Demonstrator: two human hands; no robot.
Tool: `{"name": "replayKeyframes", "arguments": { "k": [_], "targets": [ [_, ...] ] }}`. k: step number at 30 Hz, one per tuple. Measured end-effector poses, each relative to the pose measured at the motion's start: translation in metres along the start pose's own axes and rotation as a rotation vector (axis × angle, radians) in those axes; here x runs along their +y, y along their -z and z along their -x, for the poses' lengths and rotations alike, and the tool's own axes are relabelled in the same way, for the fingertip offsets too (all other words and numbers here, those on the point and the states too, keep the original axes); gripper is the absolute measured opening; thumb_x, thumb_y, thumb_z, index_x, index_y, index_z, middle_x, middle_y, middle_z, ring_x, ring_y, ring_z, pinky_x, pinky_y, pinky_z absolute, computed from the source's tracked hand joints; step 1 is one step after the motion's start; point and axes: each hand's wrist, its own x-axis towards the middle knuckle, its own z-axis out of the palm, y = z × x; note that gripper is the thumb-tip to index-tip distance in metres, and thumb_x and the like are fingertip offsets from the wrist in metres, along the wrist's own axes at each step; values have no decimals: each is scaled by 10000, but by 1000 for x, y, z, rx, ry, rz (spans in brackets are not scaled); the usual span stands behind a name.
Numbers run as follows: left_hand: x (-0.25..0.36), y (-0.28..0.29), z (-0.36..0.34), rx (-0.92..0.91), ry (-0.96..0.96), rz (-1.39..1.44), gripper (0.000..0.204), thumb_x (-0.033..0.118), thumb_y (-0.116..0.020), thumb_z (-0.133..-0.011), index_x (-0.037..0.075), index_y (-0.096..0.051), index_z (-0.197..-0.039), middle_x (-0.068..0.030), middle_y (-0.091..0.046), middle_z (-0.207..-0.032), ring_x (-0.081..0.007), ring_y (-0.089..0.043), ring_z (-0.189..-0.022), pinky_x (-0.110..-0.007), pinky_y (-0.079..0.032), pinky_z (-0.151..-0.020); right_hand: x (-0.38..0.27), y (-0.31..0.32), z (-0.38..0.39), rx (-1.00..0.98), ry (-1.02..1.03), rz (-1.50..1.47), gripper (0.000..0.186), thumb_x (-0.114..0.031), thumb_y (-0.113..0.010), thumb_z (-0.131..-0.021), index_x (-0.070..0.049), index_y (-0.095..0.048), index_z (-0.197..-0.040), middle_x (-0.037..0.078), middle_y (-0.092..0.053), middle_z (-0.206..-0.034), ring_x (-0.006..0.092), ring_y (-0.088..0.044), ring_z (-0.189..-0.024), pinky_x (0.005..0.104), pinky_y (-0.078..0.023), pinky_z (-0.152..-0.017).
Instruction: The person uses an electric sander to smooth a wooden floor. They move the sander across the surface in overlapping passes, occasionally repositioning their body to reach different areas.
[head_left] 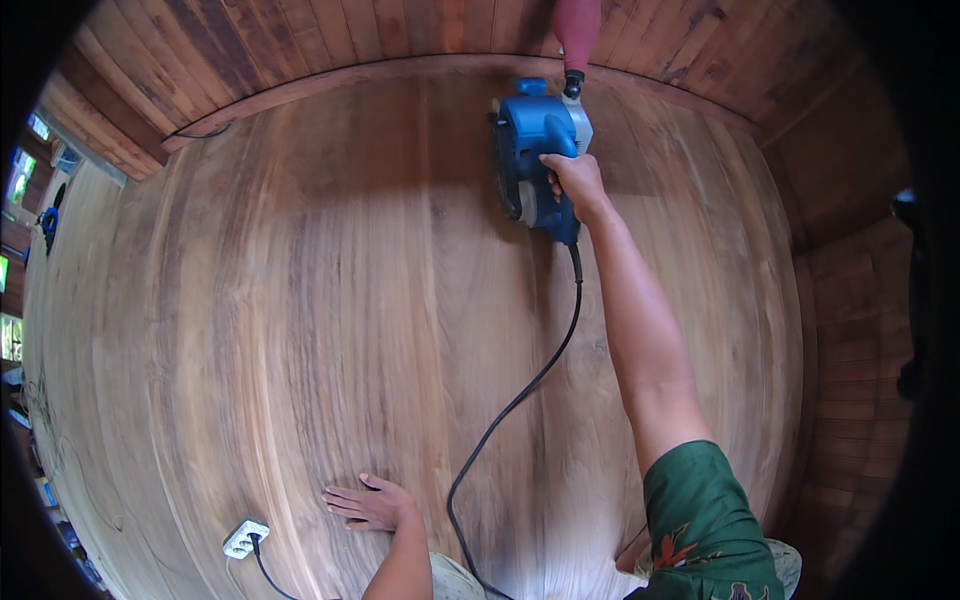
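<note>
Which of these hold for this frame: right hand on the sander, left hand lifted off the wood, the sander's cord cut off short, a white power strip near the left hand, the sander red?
1. The right hand grips the sander. True.
2. The left hand is lifted off the wood. False: it lies flat on the slab.
3. The cord ends short beside the sander. False: it runs back toward the person.
4. A white power strip lies near the left hand. True.
5. The sander is red. False: its body is blue; only the dust bag is reddish.
</note>
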Motion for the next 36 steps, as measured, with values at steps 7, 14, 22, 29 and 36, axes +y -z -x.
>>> {"name": "replayKeyframes", "arguments": {
  "k": [7,14,22,29,36],
  "targets": [
    [32,10,9,26,7,40,796,560,-310,-1078,89,-127,-1694,-119,-108,-1772,-314,-92,-1635,-651,-124,-1253,16,71,-17,114,-51,14,278,-193,-767,-872,-45,-628,-682,41,-598,-617,155,-545,-491,340,-437,-462],
    [32,13,12,30,8,44,784,533,-342,-1079,92,-136,-1693,-119,-114,-1771,-314,-95,-1634,-656,-133,-1249,39,158,16,170,-96,22,253,-258,-757,-893,-82,-629,-764,22,-588,-664,138,-537,-537,341,-438,-521],
    [-21,40,-16,91,50,-56,779,521,-355,-1076,95,-143,-1692,-110,-121,-1771,-310,-90,-1635,-656,-139,-1248,91,199,59,202,-242,-87,203,-266,-743,-914,-98,-647,-856,14,-589,-699,134,-529,-559,338,-446,-547],
    [-33,43,-19,125,49,-51,776,520,-359,-1075,99,-150,-1692,-109,-127,-1770,-310,-105,-1633,-653,-144,-1248,99,234,59,294,-308,-127,181,-214,-729,-901,-69,-636,-846,30,-580,-672,143,-538,-538,344,-464,-538],
    [-63,72,-29,110,54,-51,770,511,-367,-1074,96,-159,-1689,-109,-136,-1767,-309,-112,-1631,-651,-159,-1249,61,220,100,244,-305,-140,183,-221,-730,-908,-76,-633,-851,22,-563,-670,131,-528,-550,335,-451,-544]
  ]
}}
